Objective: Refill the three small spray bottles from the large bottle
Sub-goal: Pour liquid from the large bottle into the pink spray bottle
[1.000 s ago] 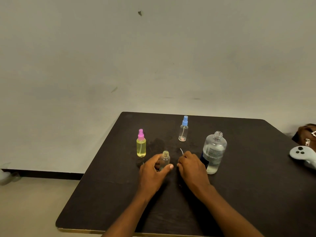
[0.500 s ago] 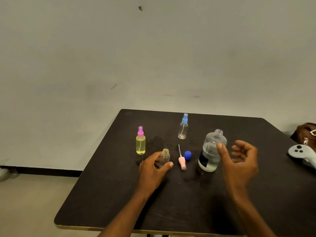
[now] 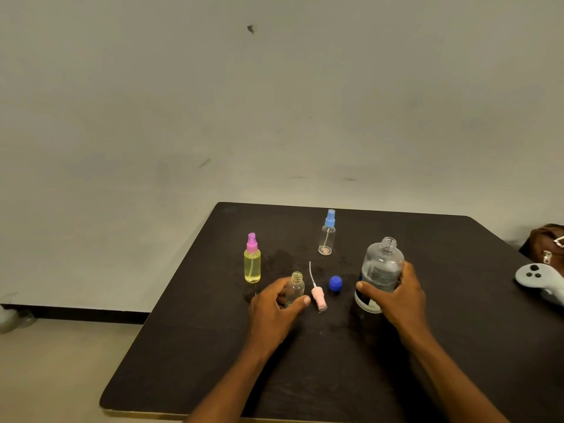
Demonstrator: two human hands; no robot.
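1. Left hand [image 3: 274, 309]: fingers [image 3: 300, 300] curled round the small uncapped bottle [image 3: 295, 288], thumb on its near right side, the others on its left. The bottle stands upright near the middle of the surface [image 3: 335, 367], somewhat toward the left edge. Its contents are too clear to judge
2. Right hand [image 3: 399, 297]: gripping the large bottle [image 3: 381, 270], thumb laid across the front over the label. The other fingers wrap round the far side and are mostly hidden behind the bottle. Neck is uncapped and the body leans slightly. Cannot tell whether the base rests on the surface or is just lifted. Label print is unreadable
3. Between the two hands: pink spray head [image 3: 319, 297] lying on its side, dip tube pointing toward the far edge. Blue cap [image 3: 335, 283] is just beside it, on the large bottle's side
4. Yellow bottle [image 3: 252, 264], pink sprayer fitted, upright toward the left edge and near the left hand. Blue-topped bottle [image 3: 327, 236], upright toward the far edge, looks nearly empty
5. Right edge of the surface: white controller [image 3: 540, 279] and brown bag [image 3: 546, 242], both cut off by the frame. Both forearms run out of the bottom of the frame
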